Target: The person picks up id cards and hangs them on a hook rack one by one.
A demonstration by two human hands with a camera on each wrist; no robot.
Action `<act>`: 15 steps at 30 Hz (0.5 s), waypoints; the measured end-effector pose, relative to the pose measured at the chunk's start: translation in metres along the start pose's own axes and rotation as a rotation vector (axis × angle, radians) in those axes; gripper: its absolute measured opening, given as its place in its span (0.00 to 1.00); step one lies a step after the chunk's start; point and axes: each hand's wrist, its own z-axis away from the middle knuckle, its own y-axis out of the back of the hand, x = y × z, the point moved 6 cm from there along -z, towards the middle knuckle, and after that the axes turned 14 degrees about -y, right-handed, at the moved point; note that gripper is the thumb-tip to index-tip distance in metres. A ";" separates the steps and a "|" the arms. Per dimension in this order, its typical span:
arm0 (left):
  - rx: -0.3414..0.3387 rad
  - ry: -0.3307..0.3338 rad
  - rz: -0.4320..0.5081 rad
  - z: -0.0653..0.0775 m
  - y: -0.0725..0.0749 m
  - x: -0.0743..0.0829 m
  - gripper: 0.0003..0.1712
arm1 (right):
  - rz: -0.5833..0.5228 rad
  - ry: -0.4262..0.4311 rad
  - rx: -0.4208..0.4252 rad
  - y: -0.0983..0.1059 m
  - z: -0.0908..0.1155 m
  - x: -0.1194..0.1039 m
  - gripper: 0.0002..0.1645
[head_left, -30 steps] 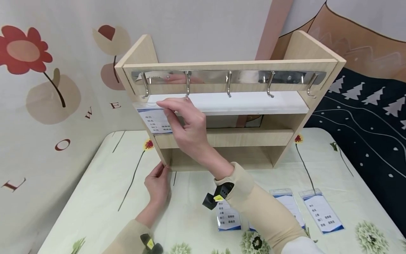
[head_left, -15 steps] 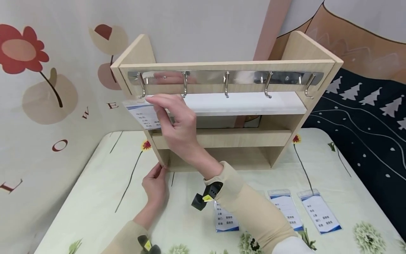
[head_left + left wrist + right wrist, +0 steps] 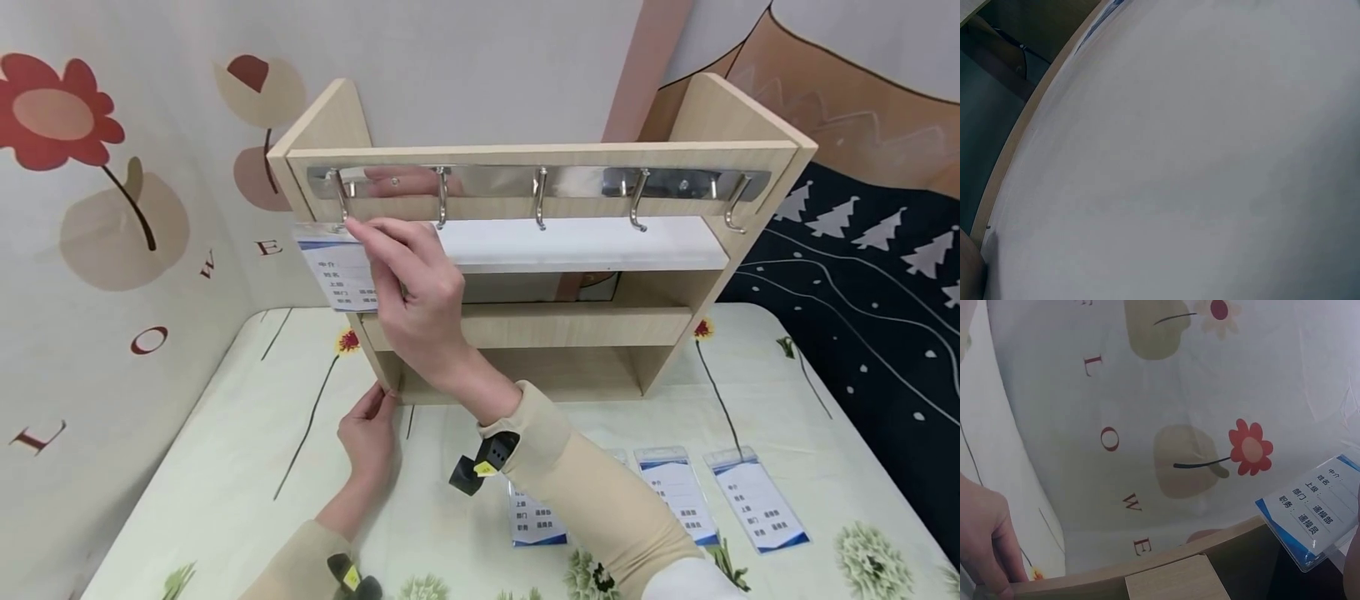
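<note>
My right hand (image 3: 422, 296) pinches the top edge of a name badge in a clear plastic sleeve (image 3: 337, 271), with fingertips just under the leftmost metal hook (image 3: 341, 198). Whether the badge's slot is on that hook is hidden by the fingers. The badge hangs down in front of the shelf's left side; the right wrist view shows its printed face (image 3: 1313, 509). At the lower left corner of the wooden shelf (image 3: 562, 327), my left hand (image 3: 369, 440) grips the side panel's edge between thumb and fingers. Only a sliver of that hand enters the left wrist view.
A shiny hook rail (image 3: 495, 182) with several hooks runs across the shelf's upper front. On the flowered tablecloth (image 3: 225, 467) lie more badges: one on the right (image 3: 759, 504), one beside it (image 3: 678, 498), and one (image 3: 537, 517) partly behind the right sleeve.
My right hand has moved left with the badge, its fingertips now up at the leftmost hook. The left hand has kept its place on the shelf corner.
</note>
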 end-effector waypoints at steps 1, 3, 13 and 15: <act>-0.001 0.000 -0.001 0.000 0.000 0.000 0.18 | 0.011 0.009 0.000 0.000 0.000 -0.001 0.13; -0.001 0.002 -0.003 0.000 0.000 0.000 0.18 | 0.030 0.023 -0.006 -0.001 0.000 -0.002 0.14; -0.021 0.000 -0.023 0.000 0.000 -0.001 0.19 | 0.042 0.010 -0.040 -0.003 0.000 -0.003 0.13; -0.026 -0.003 -0.027 0.000 -0.001 0.000 0.19 | 0.039 0.002 -0.039 -0.002 0.000 -0.003 0.13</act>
